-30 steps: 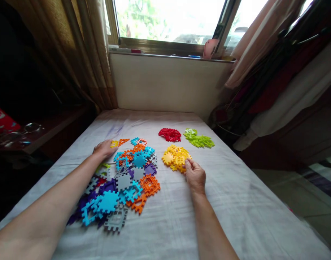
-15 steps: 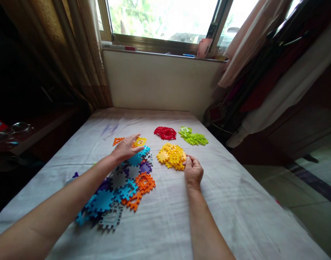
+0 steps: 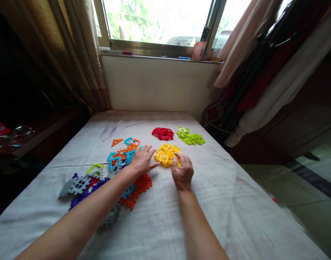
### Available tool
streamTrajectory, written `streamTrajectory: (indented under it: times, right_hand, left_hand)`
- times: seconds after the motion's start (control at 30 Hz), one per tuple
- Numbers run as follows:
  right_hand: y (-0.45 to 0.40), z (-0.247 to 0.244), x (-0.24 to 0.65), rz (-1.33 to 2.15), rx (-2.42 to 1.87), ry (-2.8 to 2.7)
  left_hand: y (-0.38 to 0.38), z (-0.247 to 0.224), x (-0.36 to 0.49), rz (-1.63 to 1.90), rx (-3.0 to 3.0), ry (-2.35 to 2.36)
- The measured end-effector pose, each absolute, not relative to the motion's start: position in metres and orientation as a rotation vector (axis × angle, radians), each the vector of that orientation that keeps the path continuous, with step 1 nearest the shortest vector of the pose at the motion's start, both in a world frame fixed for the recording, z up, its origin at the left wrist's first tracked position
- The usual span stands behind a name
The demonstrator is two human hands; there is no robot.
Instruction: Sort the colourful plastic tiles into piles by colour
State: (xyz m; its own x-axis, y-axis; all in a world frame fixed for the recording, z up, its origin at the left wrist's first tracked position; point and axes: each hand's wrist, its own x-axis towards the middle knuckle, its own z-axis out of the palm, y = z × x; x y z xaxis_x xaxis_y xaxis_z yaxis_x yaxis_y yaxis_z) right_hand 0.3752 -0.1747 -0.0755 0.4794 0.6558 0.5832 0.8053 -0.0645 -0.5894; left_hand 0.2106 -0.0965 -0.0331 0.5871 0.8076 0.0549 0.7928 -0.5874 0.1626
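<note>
A mixed pile of toothed plastic pieces, with purple, grey, blue and orange ones (image 3: 143, 183), lies at the left and centre of the sheet. Over its right part reaches my left hand (image 3: 143, 160), fingers spread, nothing held, its fingertips close to the yellow pile (image 3: 165, 154). My right hand (image 3: 183, 170) rests at the right edge of the yellow pile, its fingers curled onto a yellow piece. Behind lie a red pile (image 3: 162, 133) and a lime green pile (image 3: 192, 138). My left forearm hides part of the mixed pile.
The pieces lie on a bed with a pale sheet (image 3: 225, 202). A window ledge with a pink cup (image 3: 199, 50) is beyond it. A curtain (image 3: 84, 61) hangs at the left, clothes (image 3: 284, 79) at the right. Glasses (image 3: 21, 130) lie on a dark surface at the left.
My left hand has moved right, from the far end of the mixed pile toward the yellow pile. The yellow piece under it has left that spot. My right hand has shifted slightly left over the yellow pile.
</note>
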Motion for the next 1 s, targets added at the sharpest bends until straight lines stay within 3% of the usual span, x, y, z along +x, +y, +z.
streamTrajectory:
  times: [0.13,0.33,1.0]
  right_hand:
    - [-0.162,-0.059,0.349,-0.255,-1.980,-1.675]
    - [-0.124,-0.043,0.345,-0.056,-2.174,-2.012]
    - [-0.159,-0.060,0.455,-0.270,-2.365,-1.788]
  left_hand:
    - [-0.111,-0.037,0.175,0.097,2.763,1.444]
    - [-0.116,-0.049,0.163,0.176,2.690,1.516]
    - [-0.117,-0.054,0.162,0.224,2.702,1.526]
